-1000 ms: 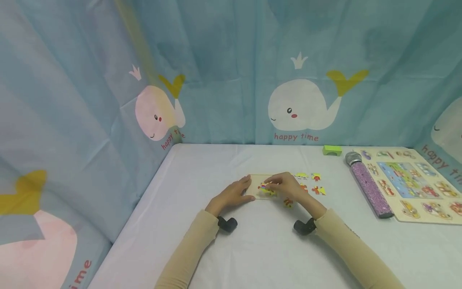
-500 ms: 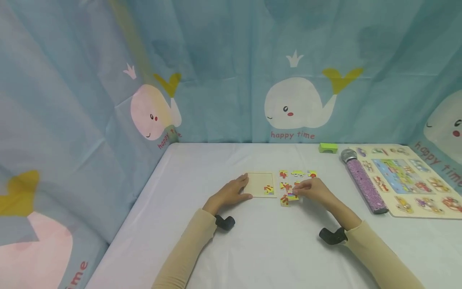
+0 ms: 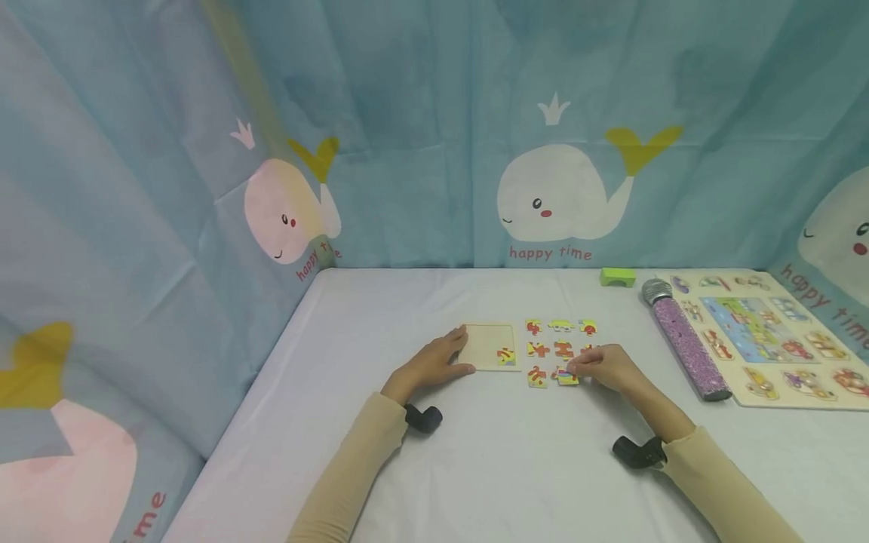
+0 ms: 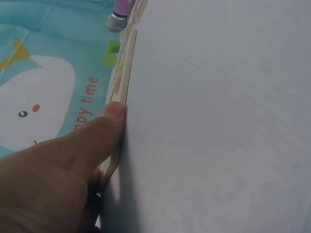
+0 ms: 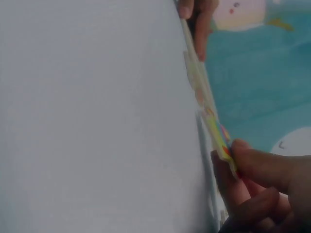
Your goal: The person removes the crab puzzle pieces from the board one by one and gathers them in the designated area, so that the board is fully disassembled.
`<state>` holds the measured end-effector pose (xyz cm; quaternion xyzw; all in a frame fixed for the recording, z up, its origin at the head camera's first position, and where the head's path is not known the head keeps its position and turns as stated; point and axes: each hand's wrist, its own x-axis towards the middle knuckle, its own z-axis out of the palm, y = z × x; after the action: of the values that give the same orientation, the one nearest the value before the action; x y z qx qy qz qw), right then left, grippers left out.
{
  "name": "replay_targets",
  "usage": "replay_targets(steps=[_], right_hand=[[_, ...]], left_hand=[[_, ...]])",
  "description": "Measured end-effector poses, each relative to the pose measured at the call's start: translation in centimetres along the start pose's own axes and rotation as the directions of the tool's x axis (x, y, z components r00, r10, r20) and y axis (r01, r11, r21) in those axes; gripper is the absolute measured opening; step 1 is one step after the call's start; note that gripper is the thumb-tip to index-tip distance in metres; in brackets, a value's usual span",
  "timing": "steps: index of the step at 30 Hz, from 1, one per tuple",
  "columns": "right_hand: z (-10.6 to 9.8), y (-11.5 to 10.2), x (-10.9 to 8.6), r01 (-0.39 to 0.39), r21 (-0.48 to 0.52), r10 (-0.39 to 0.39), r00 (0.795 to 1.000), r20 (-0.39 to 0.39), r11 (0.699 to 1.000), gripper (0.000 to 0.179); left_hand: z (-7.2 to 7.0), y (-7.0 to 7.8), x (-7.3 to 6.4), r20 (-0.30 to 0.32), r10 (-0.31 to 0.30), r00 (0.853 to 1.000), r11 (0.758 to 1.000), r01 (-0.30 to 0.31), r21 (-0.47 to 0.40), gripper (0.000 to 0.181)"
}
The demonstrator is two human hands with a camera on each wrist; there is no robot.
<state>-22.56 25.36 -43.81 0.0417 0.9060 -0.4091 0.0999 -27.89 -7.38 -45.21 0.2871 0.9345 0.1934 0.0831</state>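
My left hand holds the left side of a small square wooden puzzle board, its thumb against the near edge in the left wrist view. One yellow-and-red puzzle piece sits in the board's near right corner. Between thumb and fingers my right hand pinches a yellow puzzle piece with rainbow stripes; in the right wrist view that piece is tilted. Several loose puzzle pieces lie in rows right of the board, and my right fingers partly cover one of them.
A purple glitter microphone lies at the right, against a large wooden picture puzzle. Near the table's back edge stands a green arched block. Blue whale-print cloth hangs behind and to the left.
From over the board, my right hand has moved right with the striped puzzle piece, then slightly nearer to me, at the front row of pieces. My left hand stays at the board.
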Motion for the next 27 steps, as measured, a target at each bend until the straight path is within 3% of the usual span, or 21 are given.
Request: replay_targets(steps=[7,14,19,23,27], right_hand=[[-0.3,0.1,0.0,0.020,-0.018,-0.020,1.000,-0.003,1.000,0.025],[-0.3,0.1,-0.2,0.044,-0.116,-0.046,0.999,-0.013,0.992,0.022],[-0.4,0.0,0.2,0.074,-0.134,-0.076,0.997,-0.012,0.988,0.021],[-0.3,-0.9,0.7,0.085,-0.090,-0.084,0.996,0.018,0.992,0.020],[0.5,-2.8,1.4,0.172,-0.099,-0.166,0.984,0.067,0.980,0.018]], left_hand=[[-0.2,-0.2,0.0,0.002,-0.005,1.000,1.000,0.005,0.004,0.077],[0.0,-0.1,0.1,0.008,0.000,1.000,1.000,0.000,0.003,0.077],[-0.1,0.0,0.1,-0.001,-0.004,1.000,1.000,0.004,-0.005,0.078],[-0.2,0.0,0.0,0.001,-0.003,1.000,1.000,0.003,-0.004,0.079],[-0.2,0.1,0.0,0.013,-0.004,1.000,1.000,0.004,-0.001,0.079]])
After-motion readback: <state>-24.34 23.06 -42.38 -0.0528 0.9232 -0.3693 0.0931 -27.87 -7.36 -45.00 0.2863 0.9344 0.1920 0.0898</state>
